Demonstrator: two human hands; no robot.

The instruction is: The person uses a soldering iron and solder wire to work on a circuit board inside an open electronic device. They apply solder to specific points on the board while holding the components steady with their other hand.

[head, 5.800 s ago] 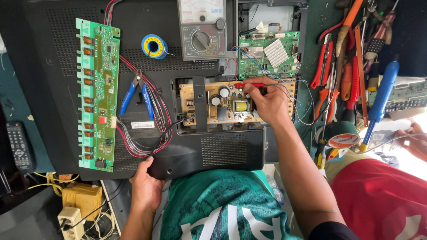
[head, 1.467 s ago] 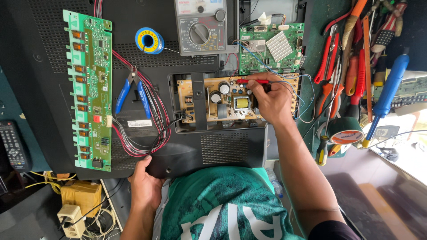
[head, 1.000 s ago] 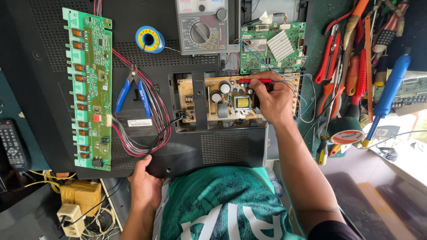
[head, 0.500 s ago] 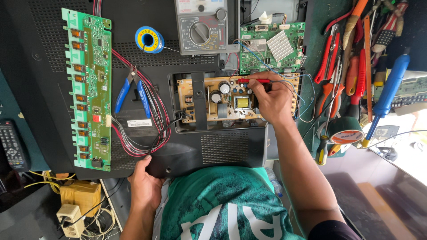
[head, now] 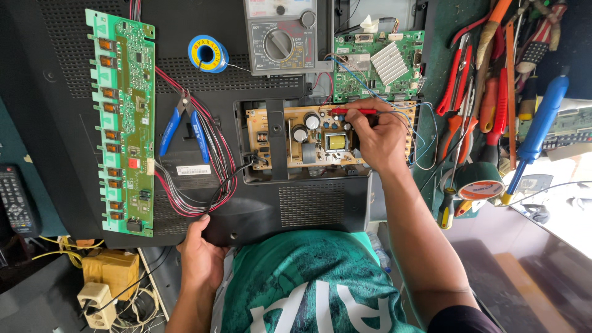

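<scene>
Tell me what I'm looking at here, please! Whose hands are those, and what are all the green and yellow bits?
The camera sits on a person's head and looks down, so you see that person's own two hands. In front lies the black back of a flat screen, opened up. The right hand holds a red probe against a tan circuit board inside the opening. The left hand grips the screen's near edge. A long green circuit board lies to the left, joined by red wires. Nearby are blue-handled cutters, a blue spool of solder wire, a grey meter with a dial and a smaller green board. Many hand tools lie on the right.
</scene>
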